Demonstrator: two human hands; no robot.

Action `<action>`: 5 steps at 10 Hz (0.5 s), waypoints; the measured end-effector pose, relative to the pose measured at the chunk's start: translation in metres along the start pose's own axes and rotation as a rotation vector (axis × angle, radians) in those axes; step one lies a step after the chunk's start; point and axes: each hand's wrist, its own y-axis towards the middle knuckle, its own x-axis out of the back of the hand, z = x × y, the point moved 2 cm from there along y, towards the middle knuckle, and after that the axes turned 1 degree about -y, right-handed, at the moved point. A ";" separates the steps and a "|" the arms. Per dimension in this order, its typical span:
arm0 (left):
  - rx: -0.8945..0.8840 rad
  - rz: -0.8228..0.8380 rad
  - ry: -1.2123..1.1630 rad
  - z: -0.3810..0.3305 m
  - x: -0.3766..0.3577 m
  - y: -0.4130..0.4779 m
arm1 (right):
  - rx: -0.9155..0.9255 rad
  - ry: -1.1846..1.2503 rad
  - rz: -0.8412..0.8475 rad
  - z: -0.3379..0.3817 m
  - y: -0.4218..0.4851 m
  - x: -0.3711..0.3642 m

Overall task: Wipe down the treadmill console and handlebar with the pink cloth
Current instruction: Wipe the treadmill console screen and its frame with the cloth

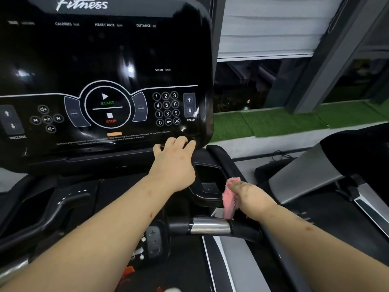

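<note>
Left hand grips console lower-right corner: brace steady. Right hand clutches pink cloth; press flat, wipe overlapping strokes toward handlebar.

Both arms bare as far as the frame shows. Your left forearm: a few small reddish spots scattered along it, one more on the back of your left hand. Your right forearm: similar spots near mid-length. Your right hand: dark grey smudging across back and knuckles.
</note>
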 end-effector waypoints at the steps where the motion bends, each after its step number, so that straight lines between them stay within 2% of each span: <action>1: -0.001 -0.009 0.002 0.001 -0.001 0.000 | 0.016 0.053 -0.001 -0.003 0.012 0.004; 2: -0.004 -0.011 0.015 0.002 -0.002 -0.001 | 0.080 0.034 -0.049 -0.004 0.032 -0.011; 3: -0.015 -0.001 0.013 0.004 -0.001 0.000 | 0.027 -0.099 -0.093 0.012 0.056 0.004; 4: -0.012 0.005 0.012 0.005 -0.002 0.000 | -0.010 -0.181 0.177 0.031 0.070 0.016; 5: 0.001 0.005 0.007 0.004 -0.002 -0.001 | -0.011 0.022 0.003 0.021 0.076 0.028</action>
